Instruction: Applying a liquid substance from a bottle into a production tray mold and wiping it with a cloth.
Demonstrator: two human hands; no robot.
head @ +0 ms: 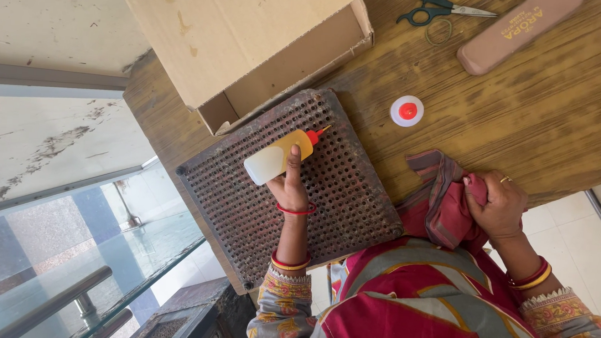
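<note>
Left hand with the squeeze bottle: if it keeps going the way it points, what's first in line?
Probably the cardboard box: the left hand points the glue bottle up across the perforated metal tray toward its open flap.

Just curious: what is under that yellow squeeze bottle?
The squeeze bottle, held by the left hand, lies over a dark perforated metal board on the wooden table. The holes directly beneath it are covered.

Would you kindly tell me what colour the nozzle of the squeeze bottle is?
Red, on the yellow squeeze bottle held by the left hand; head view.
</note>
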